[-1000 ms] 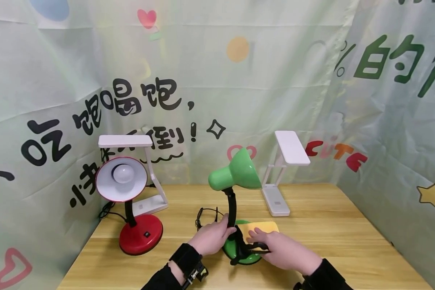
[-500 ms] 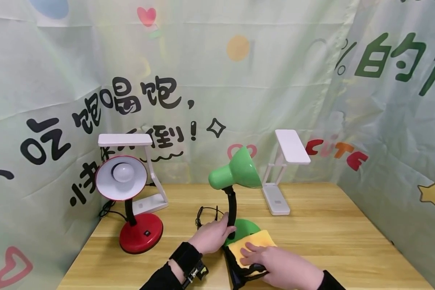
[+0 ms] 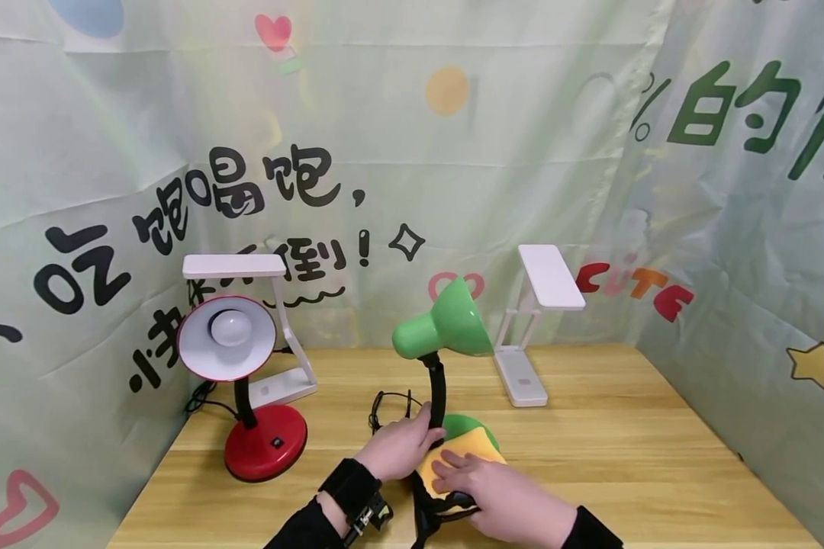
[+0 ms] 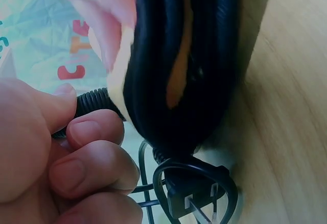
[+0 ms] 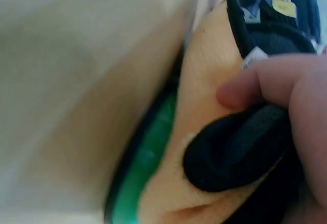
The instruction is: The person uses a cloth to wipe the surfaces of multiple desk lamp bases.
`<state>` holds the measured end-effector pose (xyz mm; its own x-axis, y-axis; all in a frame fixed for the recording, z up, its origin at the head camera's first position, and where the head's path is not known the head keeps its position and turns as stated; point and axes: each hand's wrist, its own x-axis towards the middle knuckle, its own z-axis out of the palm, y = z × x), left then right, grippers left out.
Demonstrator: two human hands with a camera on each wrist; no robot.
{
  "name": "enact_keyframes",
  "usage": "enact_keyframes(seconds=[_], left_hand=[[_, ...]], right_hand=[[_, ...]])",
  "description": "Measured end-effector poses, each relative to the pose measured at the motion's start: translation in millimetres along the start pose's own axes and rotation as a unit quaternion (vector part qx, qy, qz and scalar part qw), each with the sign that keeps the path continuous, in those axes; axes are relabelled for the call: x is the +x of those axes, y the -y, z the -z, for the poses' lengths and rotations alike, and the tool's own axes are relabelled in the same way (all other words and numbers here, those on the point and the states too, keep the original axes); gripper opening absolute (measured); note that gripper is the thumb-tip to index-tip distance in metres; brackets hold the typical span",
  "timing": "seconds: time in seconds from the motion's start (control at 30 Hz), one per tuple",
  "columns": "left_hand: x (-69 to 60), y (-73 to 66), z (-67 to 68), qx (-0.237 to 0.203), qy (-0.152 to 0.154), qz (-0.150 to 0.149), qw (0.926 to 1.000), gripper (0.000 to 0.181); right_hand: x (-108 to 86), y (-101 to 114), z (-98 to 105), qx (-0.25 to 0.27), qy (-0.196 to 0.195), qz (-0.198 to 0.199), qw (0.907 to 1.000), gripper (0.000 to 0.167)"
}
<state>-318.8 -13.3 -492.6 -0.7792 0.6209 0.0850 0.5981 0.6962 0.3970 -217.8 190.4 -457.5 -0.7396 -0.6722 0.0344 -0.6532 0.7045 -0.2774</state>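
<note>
A green desk lamp [image 3: 446, 324] stands at the middle of the table, its shade tilted to the right. My left hand [image 3: 397, 450] grips its black flexible neck [image 3: 437, 385], with the thumb and curled fingers around it in the left wrist view. On the round green base [image 3: 465, 424] lies a cloth [image 3: 475, 446], orange-yellow with black edging. My right hand [image 3: 501, 492] holds this cloth against the base, fingers spread over its yellow face. In the right wrist view a black fold [image 5: 235, 147] bulges beneath a finger. Most of the base is covered.
A red desk lamp [image 3: 264, 442] stands to the left, before a white folding lamp [image 3: 284, 387]. Another white lamp [image 3: 520, 377] is at the back right. A black cord [image 3: 387, 404] with a plug [image 4: 196, 191] lies beside the green lamp. Printed fabric [image 3: 522, 114] encloses the table.
My right hand has drawn the cloth from the base's right side towards the front, then shifted left over the base. The left hand keeps its grip on the neck.
</note>
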Motion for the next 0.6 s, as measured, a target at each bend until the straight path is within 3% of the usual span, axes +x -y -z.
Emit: enact_keyframes(seconds=[0.17, 0.3, 0.47, 0.6], left_hand=[[-1.5, -2.6, 3.6, 0.003, 0.000, -0.004, 1.0000, 0.072], [-0.5, -1.9, 1.8, 0.003, 0.003, -0.007, 1.0000, 0.073], [2.0, 1.7, -2.7, 0.008, -0.005, -0.006, 0.9999, 0.075], [1.8, 3.6, -4.6, 0.015, -0.013, -0.007, 0.9998, 0.074]], right_hand=[[-7.6, -15, 11, 0.037, 0.029, -0.001, 0.9989, 0.051], [-17.3, -28, 21, 0.069, 0.047, -0.030, 0.9960, 0.044], [-24.4, -43, 25, 0.070, 0.020, -0.059, 0.9956, 0.045], [-19.3, -53, 23, 0.069, -0.018, -0.073, 0.9948, 0.049]])
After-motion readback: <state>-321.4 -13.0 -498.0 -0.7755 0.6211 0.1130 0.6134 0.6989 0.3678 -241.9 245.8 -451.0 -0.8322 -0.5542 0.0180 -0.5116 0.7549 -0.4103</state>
